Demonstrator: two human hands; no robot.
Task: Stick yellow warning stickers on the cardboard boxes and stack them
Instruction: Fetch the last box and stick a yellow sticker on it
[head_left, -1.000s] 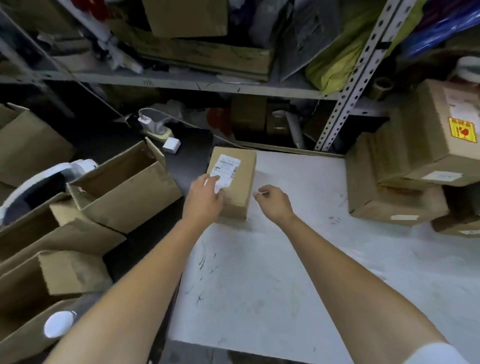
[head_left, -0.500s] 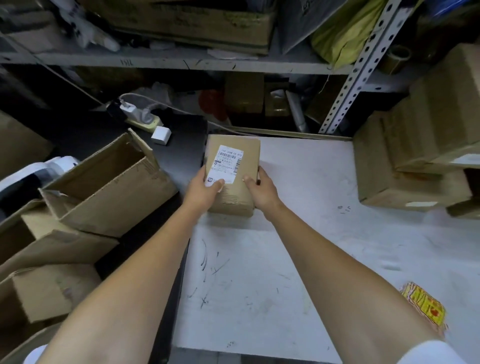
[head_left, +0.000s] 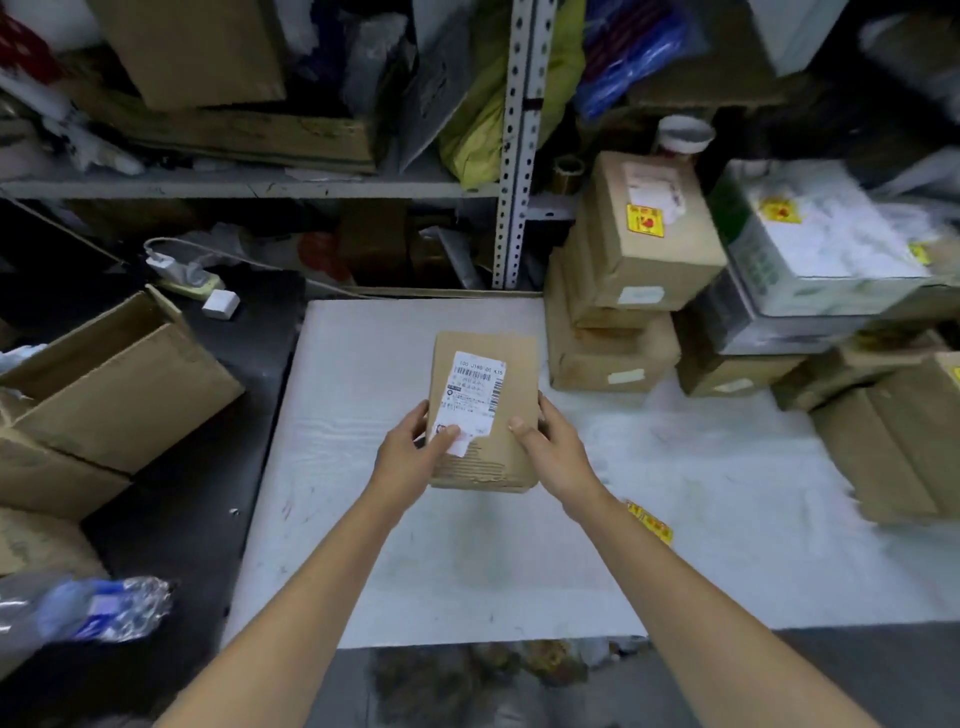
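Small cardboard box (head_left: 519, 374) bearing a white shipping label (head_left: 470, 397), over the middle of the white desk (head_left: 415, 545). Left grip (head_left: 410, 457) and right grip (head_left: 556, 457) clamp its near end, thumbs on top. Yellow warning stickers (head_left: 652, 522) lie beside the right wrist; stacked boxes (head_left: 613, 332) stand at right.

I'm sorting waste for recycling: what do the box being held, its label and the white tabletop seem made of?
Box: matte brown corrugated cardboard; ribbed fluting shows where its skin is torn. Label: white paper printed with a barcode, probably adhesive. Tabletop: white, matte, scuffed; perhaps painted board or plastic, cannot tell.
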